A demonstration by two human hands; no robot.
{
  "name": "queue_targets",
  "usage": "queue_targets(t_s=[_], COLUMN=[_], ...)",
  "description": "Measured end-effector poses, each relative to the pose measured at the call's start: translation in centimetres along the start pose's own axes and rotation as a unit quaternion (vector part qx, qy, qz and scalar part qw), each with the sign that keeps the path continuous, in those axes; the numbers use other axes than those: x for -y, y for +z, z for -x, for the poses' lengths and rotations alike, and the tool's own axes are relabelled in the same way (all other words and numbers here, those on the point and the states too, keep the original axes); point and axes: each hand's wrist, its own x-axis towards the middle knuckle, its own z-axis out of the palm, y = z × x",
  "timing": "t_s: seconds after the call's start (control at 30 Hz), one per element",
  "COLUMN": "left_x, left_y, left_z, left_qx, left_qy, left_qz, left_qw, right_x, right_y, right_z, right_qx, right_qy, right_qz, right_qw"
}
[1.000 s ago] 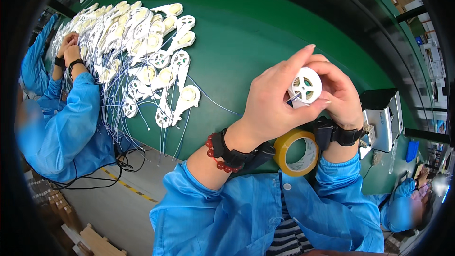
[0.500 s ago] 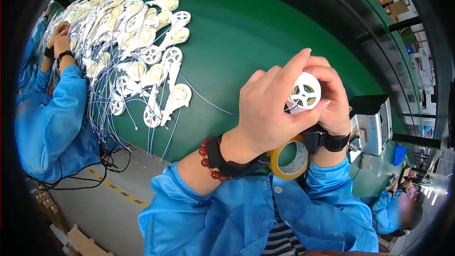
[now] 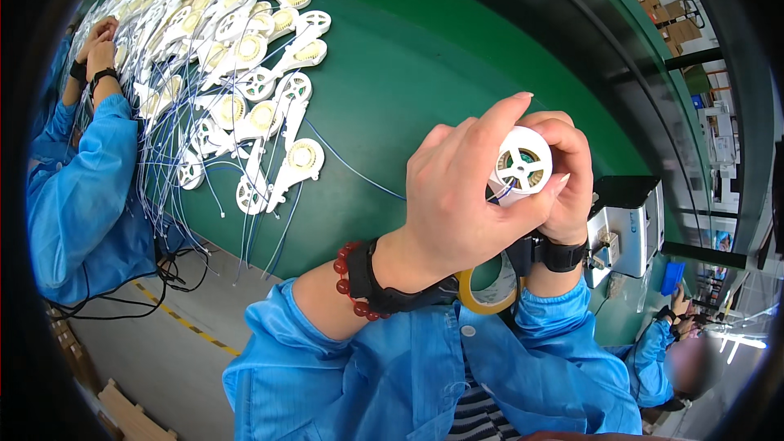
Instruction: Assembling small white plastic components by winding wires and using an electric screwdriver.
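Observation:
Both hands are raised together over the bench. My left hand (image 3: pixel 449 196) curls around the near and left side of a small white blower fan (image 3: pixel 521 170), its thumb along the lower edge and its index finger stretched up. My right hand (image 3: pixel 572 175) closes round the far and right side, fingertips against the casing. The fan's round spoked opening faces up, with copper windings inside and thin blue and white wires at its lower left. Its lower part is hidden in my hands. A roll of yellow tape (image 3: pixel 487 305) hangs on edge beneath my wrists.
Several similar white fans (image 3: pixel 245 57) with long wires lie heaped on the green bench (image 3: pixel 371 73) at left. A co-worker in a blue sleeve (image 3: pixel 86 188) works beside them. At right stand a white-and-black machine (image 3: pixel 633 224) and a blue box (image 3: pixel 672 278). Another person (image 3: pixel 657 359) sits beyond.
The whole view has shifted slightly, so the bench things appear a little further left. My hands keep the same hold on the fan, which has turned only slightly.

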Motion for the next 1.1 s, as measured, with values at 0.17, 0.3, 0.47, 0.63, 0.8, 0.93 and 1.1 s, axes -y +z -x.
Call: queue_targets(t_s=[0.17,0.3,0.47,0.63,0.8,0.93,1.1], left_x=[0.06,0.22,0.00,0.14,0.54,0.46,0.09], left_y=[0.04,0.07,0.01,0.09,0.13,0.07,0.04], left_z=[0.20,0.15,0.02,0.04,0.17,0.07,-0.14], left_qx=[0.006,0.008,0.007,-0.004,-0.003,-0.001,-0.002], left_qy=[-0.020,-0.016,0.006,0.011,0.002,0.010,0.021], left_qz=[0.017,0.011,-0.006,-0.002,-0.002,-0.011,-0.022], left_qw=[1.000,1.000,1.000,1.000,1.000,1.000,1.000], right_x=[0.06,-0.13,-0.16,-0.06,-0.23,-0.19,-0.15], right_y=[0.15,0.05,-0.02,0.19,0.26,0.17,0.10], right_z=[-0.03,0.16,0.16,0.03,0.03,0.02,0.16], right_qx=[-0.007,-0.014,-0.019,-0.019,-0.018,-0.017,-0.016], right_qy=[0.000,0.002,-0.001,0.004,0.010,0.009,0.004], right_qz=[0.034,0.019,-0.011,-0.004,-0.003,0.003,-0.007], right_qw=[0.999,1.000,1.000,1.000,1.000,1.000,1.000])
